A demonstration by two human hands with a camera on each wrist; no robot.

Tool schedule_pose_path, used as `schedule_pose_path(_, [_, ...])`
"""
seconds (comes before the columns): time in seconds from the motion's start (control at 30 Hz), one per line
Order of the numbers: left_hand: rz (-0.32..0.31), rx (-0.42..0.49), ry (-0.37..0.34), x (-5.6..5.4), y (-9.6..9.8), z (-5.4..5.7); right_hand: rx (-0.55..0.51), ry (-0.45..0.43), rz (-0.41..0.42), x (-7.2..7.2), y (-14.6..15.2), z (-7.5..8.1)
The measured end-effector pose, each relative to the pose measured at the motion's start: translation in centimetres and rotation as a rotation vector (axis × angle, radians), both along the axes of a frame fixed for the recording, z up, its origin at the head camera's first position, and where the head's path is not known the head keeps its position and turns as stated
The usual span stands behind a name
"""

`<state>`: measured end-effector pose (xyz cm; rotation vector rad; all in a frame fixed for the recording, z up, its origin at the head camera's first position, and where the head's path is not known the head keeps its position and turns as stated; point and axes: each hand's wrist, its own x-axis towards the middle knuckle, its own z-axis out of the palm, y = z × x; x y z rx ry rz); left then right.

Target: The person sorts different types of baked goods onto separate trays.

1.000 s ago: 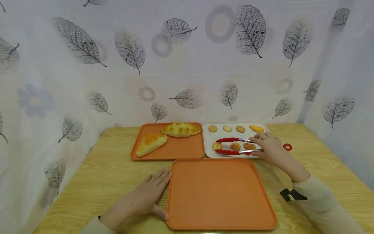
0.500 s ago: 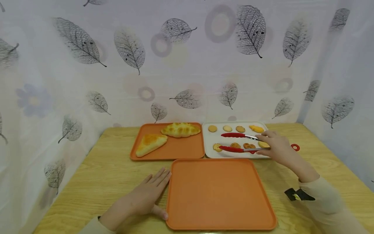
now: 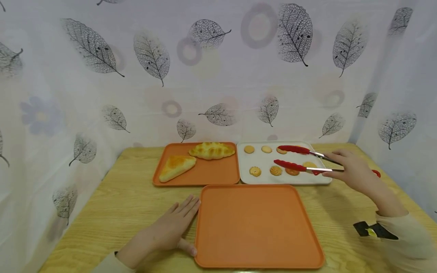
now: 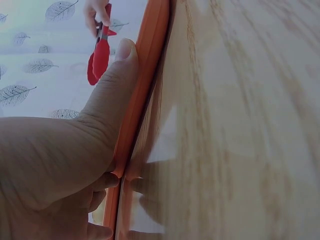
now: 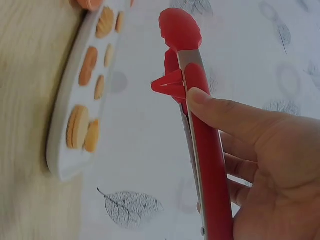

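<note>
My right hand holds a pair of red-tipped metal tongs by the handles, thumb on one arm and fingers on the other. The tongs' arms stand apart with nothing between the tips. They are raised over the right part of a white tray that bears several small cookies, and hide some of them in the head view. In the right wrist view the tongs appear well off the tray. My left hand lies with straight fingers along the left edge of the front orange tray, thumb at its near corner.
Behind, at the left, a second orange tray bears a triangular bread and a braided bread. It sits against the white tray. A leaf-print curtain surrounds the wooden table at the back and sides.
My right hand has carried the tongs rightward and up, away from the flower-shaped cookie at the white tray's front left. The tongs' tips hold nothing. My left hand has stayed in place.
</note>
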<state>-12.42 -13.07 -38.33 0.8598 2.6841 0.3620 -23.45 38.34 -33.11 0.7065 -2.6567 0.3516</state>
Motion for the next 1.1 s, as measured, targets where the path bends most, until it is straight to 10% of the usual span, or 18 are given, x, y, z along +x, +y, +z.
schedule_pose_path(0.37, [0.005, -0.004, -0.002, 0.0, -0.1, 0.1, -0.001, -0.128, -0.117, -0.8, 4.5, 1.6])
schedule_pose_path(1.1, [-0.005, -0.008, 0.007, -0.1, -0.2, 0.0, 0.077, -0.432, -0.443, -1.5, 11.9, -2.4])
